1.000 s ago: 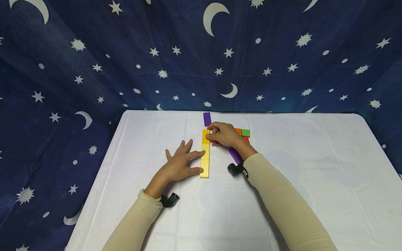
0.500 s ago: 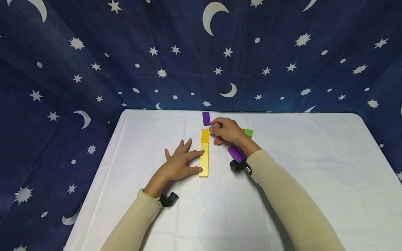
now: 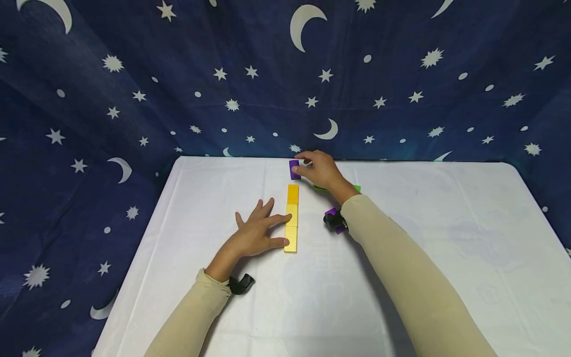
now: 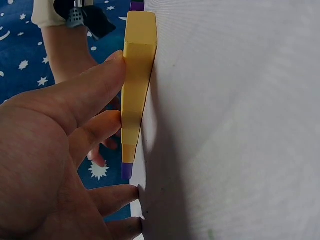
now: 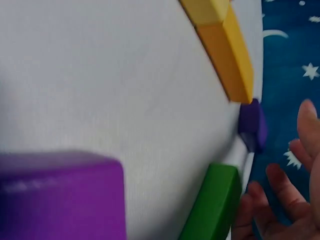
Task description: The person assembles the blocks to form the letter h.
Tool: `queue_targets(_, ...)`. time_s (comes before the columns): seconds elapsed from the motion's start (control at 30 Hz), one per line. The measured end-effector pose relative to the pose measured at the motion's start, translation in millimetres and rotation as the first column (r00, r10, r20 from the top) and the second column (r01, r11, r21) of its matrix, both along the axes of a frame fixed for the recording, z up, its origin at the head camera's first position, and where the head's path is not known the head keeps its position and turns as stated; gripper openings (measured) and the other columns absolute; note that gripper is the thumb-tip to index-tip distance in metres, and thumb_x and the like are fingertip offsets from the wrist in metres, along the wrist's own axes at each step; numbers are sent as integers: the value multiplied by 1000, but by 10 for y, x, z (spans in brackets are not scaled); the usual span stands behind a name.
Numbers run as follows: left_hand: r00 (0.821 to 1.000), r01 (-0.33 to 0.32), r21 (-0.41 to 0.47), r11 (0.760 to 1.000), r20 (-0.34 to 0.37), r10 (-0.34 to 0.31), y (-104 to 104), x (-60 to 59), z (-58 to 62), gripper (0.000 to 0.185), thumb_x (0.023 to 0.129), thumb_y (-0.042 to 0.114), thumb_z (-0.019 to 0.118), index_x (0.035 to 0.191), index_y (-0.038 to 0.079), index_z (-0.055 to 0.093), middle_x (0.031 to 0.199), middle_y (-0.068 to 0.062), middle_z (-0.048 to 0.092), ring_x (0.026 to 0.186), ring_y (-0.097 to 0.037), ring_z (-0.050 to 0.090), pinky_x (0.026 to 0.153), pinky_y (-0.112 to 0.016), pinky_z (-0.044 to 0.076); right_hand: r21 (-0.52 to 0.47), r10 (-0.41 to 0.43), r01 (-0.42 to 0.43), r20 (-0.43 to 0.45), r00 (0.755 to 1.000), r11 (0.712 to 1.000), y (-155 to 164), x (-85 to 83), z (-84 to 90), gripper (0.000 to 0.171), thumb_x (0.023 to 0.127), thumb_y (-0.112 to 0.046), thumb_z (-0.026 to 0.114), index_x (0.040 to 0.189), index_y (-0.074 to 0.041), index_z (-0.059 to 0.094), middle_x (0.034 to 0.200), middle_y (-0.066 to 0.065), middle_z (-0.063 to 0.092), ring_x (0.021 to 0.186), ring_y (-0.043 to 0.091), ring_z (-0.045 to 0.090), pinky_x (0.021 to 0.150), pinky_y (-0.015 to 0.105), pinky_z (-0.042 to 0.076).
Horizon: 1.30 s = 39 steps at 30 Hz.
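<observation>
We find the right hand (image 3: 322,170) pinching the purple block (image 3: 293,169) at upper centre of the frame, its long axis running up-frame, in line with the yellow row (image 3: 291,218). The left hand (image 3: 252,234), fingers straight, braces that row. Risk: a careless drag could nudge the row askew.

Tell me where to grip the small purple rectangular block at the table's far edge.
Pinch the small purple rectangular block across its two long sides, coming from above. It lies flat, apart from the yellow block row, and the right hand already touches its right side.
</observation>
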State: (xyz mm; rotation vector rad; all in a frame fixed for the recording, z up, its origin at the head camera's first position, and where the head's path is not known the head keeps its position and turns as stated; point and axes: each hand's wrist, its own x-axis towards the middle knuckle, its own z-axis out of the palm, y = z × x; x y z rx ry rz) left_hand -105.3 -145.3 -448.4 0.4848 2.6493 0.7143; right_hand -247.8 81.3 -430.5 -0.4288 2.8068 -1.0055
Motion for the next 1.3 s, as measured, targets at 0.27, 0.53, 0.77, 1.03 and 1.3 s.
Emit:
queue_targets(0.27,1000,2,8,1000,0,-2,28,15,-10,62,86,53,77,144,40,58,172,-9,15,160,-40,4,105,-87,-10,84,62,-66,59,996,994,42,-78,-71,47,103,-37,61,148,-24,57,121,13,63,112,29,55,107,45,45)
queue_targets(0.53,1000,5,7,1000,-9,-5,25,19,-7,63,86,54,77,144,39,58,172,-10,16,159,-41,5,105,-87,-8,134,16,-30,108,994,990,7,-99,-159,62,98,-35,70,155,-28,47,127,11,58,114,27,54,108,43,46)
queue_targets(0.77,1000,4,14,1000,-18,-4,19,28,13,63,86,52,78,144,37,59,172,-12,18,159,-43,6,104,-88,-7,167,51,-74,138,989,983,-20,-110,-142,63,95,-37,73,152,-21,51,133,13,55,122,29,51,114,45,41)
queue_targets(1.03,1000,2,10,1000,-14,-1,11,18,16,62,86,53,77,143,39,59,172,-10,17,159,-41,5,105,-88,-7,-75,10,-2,104,995,997,-34,-23,-130,50,87,-18,82,132,-18,60,114,10,72,105,27,64,100,43,50)
queue_targets(1.3,1000,1,7,1000,-18,-1,3,12,11,63,86,54,77,144,39,58,172,-11,17,159,-41,6,104,-88,-7,-229,-106,137,142,984,964,-63,43,-166,44,88,-16,81,129,-16,67,104,13,75,98,27,68,95,43,52)
